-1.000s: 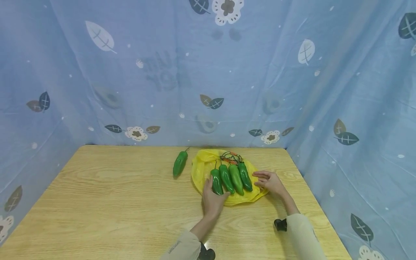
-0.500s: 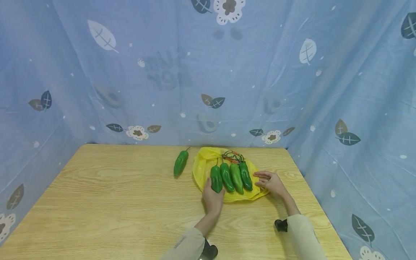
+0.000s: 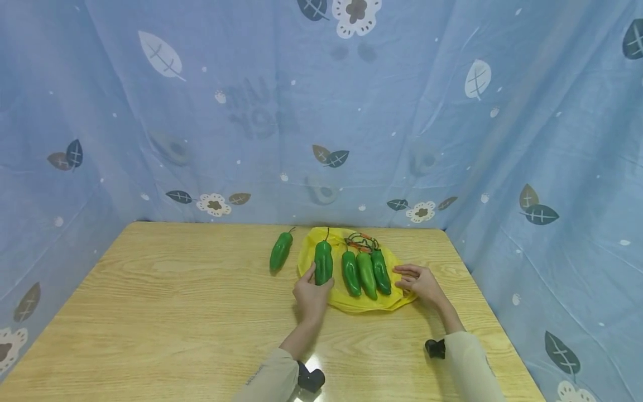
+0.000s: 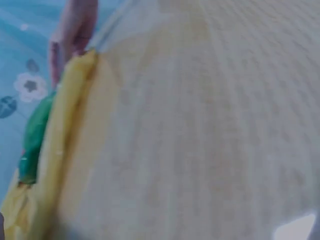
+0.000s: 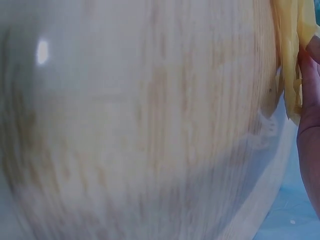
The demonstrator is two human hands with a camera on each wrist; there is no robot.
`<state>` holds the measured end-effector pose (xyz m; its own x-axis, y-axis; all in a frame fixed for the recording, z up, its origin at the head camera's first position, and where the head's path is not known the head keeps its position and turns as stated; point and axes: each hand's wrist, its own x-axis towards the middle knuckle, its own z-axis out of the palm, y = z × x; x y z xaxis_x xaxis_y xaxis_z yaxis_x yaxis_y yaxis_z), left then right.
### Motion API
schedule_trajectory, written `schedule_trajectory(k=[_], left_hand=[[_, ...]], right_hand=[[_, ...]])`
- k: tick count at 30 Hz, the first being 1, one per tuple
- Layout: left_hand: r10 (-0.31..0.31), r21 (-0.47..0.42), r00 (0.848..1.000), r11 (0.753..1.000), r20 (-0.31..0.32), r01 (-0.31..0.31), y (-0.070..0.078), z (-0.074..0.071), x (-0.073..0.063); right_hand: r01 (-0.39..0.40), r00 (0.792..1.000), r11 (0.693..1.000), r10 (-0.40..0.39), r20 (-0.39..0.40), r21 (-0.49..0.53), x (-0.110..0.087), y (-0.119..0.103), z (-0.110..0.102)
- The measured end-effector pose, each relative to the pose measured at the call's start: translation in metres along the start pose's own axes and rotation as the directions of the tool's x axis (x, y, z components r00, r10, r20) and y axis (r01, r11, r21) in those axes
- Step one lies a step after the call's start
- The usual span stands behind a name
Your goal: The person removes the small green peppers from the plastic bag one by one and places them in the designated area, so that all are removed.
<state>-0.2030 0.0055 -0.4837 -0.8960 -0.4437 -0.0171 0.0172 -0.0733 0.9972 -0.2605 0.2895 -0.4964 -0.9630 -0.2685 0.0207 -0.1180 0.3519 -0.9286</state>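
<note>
My left hand [image 3: 312, 296] grips a dark green pepper [image 3: 324, 259], its stem pointing away, over the left part of a yellow plastic bag [image 3: 346, 304]. Three more green peppers [image 3: 366, 274] lie side by side on the bag. My right hand [image 3: 421, 285] is at the bag's right edge; in the right wrist view its thumb and a finger [image 5: 307, 65] hold the raised yellow plastic. In the left wrist view a green pepper [image 4: 37, 132] shows behind the bag's rim [image 4: 65, 115], and the left hand is almost wholly out of frame.
Another green pepper [image 3: 281, 251] lies on the wooden table [image 3: 191, 312], left of the bag. At the back of the bag is a loop of dark cord with orange parts [image 3: 361, 242]. A blue patterned curtain [image 3: 251, 123] encloses the back and sides.
My left hand has closed around the leftmost pepper and carried it left and away from the row, opening a gap. My right hand has stayed at the bag's edge.
</note>
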Motion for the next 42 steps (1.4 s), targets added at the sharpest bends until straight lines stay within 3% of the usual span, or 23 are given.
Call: schedule_trajectory(k=[5,9,23,33,42], left_hand=[[0.026,-0.127,0.999,0.992,0.047,-0.02,0.013,-0.006,0.005],[0.043,-0.162,0.998,0.986,0.051,-0.035,0.019,-0.01,0.008],[0.067,-0.117,0.998,0.991,-0.008,-0.067,0.025,-0.032,0.024],[0.06,-0.107,0.998,0.992,-0.009,-0.061,0.031,-0.055,0.033],[0.05,-0.07,0.999,0.996,-0.004,-0.05,0.032,-0.067,0.037]], right_hand=[[0.02,1.0,0.999,-0.019,0.011,-0.029,-0.001,0.001,-0.001],[0.031,0.999,0.999,-0.03,0.013,-0.037,-0.001,0.0,-0.001],[0.021,1.0,0.999,-0.021,0.003,-0.026,-0.001,0.0,-0.001],[0.016,1.0,1.0,-0.016,0.019,0.001,0.0,0.004,-0.002],[0.025,1.0,1.0,-0.025,0.018,0.006,0.0,0.003,-0.001]])
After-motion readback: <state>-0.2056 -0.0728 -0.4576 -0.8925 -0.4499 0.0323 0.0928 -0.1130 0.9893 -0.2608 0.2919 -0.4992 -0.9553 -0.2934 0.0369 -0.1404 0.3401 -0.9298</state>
